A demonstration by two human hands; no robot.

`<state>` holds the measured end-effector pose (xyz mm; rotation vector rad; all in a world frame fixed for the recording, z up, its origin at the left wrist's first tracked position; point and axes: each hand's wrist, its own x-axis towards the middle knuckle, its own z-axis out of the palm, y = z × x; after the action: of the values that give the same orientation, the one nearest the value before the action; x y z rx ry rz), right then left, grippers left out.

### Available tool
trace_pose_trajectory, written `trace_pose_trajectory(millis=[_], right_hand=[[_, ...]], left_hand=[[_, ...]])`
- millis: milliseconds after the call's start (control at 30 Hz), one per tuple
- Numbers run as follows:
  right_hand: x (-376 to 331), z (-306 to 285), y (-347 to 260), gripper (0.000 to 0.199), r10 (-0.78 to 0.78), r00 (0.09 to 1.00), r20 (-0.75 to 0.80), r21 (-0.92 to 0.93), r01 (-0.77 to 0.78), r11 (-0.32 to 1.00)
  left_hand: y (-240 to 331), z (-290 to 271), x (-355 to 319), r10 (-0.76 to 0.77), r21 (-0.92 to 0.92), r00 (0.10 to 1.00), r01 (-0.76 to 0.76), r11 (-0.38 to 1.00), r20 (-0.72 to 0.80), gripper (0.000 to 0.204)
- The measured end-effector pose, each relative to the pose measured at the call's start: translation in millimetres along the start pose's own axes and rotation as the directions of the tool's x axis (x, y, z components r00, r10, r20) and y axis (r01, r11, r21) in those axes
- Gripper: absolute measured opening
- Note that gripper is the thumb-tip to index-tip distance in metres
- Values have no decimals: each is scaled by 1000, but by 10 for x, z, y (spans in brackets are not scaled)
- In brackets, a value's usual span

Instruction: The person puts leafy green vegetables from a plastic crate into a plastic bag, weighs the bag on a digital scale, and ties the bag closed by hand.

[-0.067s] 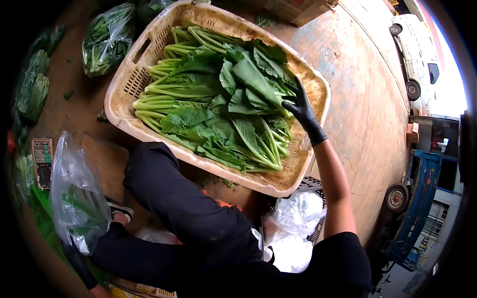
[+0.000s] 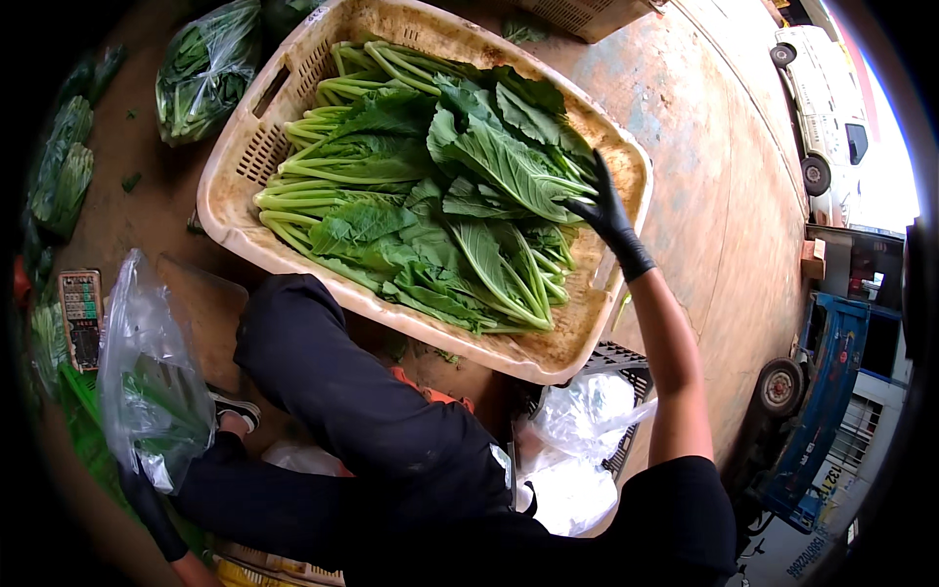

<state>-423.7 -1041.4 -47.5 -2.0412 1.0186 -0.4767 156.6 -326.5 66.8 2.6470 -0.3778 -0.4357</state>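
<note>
My right hand [image 2: 610,213], in a black glove, is over the right side of a large cream plastic crate [image 2: 235,220]. Its thumb and fingers are spread apart beside the stem ends of a large green leaf, and I see no grip on them. Leafy green vegetables [image 2: 411,186] fill much of the crate, most with pale stems toward the left. Down at the lower left, my gloved left hand [image 2: 140,489] is against the bottom of a clear plastic bag [image 2: 152,362] with green showing through. The bag hides its fingers.
A bagged bunch of greens [image 2: 207,73] lies beyond the crate's left corner, with more bagged greens [image 2: 67,176] farther left. A scale panel [image 2: 82,318] stands by the clear bag. Crumpled plastic bags [image 2: 577,421] sit in a black crate near my right arm. Vehicles are parked at right.
My right hand has moved slightly right and the large leaf, blurred before, now lies flat with its veined side up. The left hand stays by the bag.
</note>
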Motion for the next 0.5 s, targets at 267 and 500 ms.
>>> trace_pose_trajectory(millis=[267, 500], right_hand=[[161, -166, 69, 118, 278, 922, 269, -844, 87, 530], [327, -168, 656, 120, -40, 904, 427, -565, 301, 768]], left_hand=[[90, 128, 161, 163, 103, 984, -156, 982, -69, 30], [815, 237, -122, 236, 77, 969, -230, 970, -73, 31]])
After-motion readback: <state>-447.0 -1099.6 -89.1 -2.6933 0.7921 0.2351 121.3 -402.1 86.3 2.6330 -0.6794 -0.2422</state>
